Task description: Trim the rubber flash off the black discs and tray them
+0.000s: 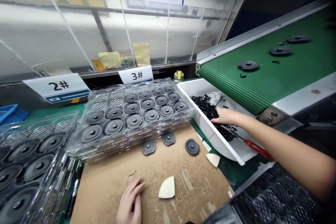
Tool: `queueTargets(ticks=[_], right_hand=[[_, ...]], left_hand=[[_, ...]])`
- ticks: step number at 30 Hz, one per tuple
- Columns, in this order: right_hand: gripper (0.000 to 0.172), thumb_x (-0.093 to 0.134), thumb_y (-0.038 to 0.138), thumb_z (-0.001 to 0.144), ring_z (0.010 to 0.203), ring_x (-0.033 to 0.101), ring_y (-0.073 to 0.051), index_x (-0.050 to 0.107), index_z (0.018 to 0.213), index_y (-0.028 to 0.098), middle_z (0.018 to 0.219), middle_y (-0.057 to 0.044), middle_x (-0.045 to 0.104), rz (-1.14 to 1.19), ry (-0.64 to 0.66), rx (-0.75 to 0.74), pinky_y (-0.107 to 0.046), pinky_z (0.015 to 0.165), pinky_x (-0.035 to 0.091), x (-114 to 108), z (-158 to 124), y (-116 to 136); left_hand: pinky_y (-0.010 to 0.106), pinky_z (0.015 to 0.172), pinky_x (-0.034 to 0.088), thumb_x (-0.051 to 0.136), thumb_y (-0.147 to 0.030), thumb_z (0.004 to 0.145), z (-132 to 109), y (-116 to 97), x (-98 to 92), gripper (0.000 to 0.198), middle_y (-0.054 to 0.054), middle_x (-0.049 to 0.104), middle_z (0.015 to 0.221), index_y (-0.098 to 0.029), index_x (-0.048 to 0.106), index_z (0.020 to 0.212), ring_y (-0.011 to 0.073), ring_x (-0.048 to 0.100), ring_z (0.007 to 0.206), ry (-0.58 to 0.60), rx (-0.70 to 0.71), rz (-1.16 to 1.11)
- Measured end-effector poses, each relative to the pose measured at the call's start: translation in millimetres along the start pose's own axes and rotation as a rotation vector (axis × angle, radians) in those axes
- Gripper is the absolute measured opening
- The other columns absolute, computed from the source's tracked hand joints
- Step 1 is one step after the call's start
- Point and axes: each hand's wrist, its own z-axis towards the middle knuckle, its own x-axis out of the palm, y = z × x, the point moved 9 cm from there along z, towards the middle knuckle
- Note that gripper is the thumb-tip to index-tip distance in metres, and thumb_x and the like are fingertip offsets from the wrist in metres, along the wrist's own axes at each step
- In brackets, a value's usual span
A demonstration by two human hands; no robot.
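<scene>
My right hand reaches into a white plastic bin and sits over a heap of small black parts. A red-handled tool lies under my wrist; I cannot tell whether I hold it. My left hand rests on a cardboard sheet, holding nothing. Near it lie a cream wedge-shaped piece and another. Several black rubber discs lie on the cardboard, including one just below a clear plastic tray filled with similar discs.
A green conveyor belt carrying several black discs runs at the right, behind the bin. A second clear tray of discs stands at the left. Labels 2# and 3# stand behind the trays, before an acrylic screen.
</scene>
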Motion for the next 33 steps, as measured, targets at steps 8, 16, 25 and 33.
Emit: queueTargets(ticks=[8, 16, 25, 33], right_hand=[[0.064, 0.068, 0.051, 0.068, 0.107, 0.054, -0.025, 0.037, 0.119, 0.029, 0.123, -0.009, 0.052, 1.082, -0.006, -0.590, -0.038, 0.088, 0.046, -19.5, -116.4, 111.5], [0.081, 0.068, 0.067, 0.047, 0.130, 0.028, -0.031, 0.042, 0.116, 0.032, 0.142, -0.007, 0.029, 1.664, 0.074, -0.471, -0.047, 0.106, 0.025, 104.8, -203.7, 195.4], [0.092, 0.065, 0.062, 0.059, 0.131, 0.025, -0.030, 0.024, 0.136, 0.030, 0.145, -0.011, 0.023, 1.558, 0.381, -0.497, -0.045, 0.105, 0.029, 138.6, -224.1, 232.5], [0.055, 0.053, 0.027, 0.083, 0.117, 0.038, -0.033, 0.031, 0.134, 0.035, 0.131, -0.009, 0.038, 0.610, -0.138, -0.535, -0.059, 0.093, 0.034, 139.0, -210.2, 183.1]], left_hand=[[0.049, 0.104, 0.030, 0.056, -0.037, 0.076, 0.7, -12.0, 1.0, 0.023, 0.008, 0.063, 0.112, -0.022, 0.068, 0.090, 0.0272, 0.051, 0.112, -0.058, -0.488, -0.460], [0.029, 0.094, 0.042, 0.081, -0.039, 0.042, -11.1, -114.1, 35.7, 0.074, 0.006, 0.060, 0.121, -0.032, 0.058, 0.112, 0.0248, 0.051, 0.115, 0.101, -0.592, -1.397], [0.025, 0.089, 0.044, 0.083, -0.037, 0.037, -37.3, -82.7, 21.0, 0.072, 0.003, 0.064, 0.111, -0.031, 0.060, 0.106, 0.0227, 0.056, 0.107, -0.126, -0.800, -1.480], [0.050, 0.098, 0.036, 0.079, -0.035, 0.051, -41.6, -65.4, -0.6, 0.063, 0.006, 0.056, 0.120, -0.032, 0.053, 0.109, 0.0337, 0.048, 0.116, -0.095, -0.825, -1.631]])
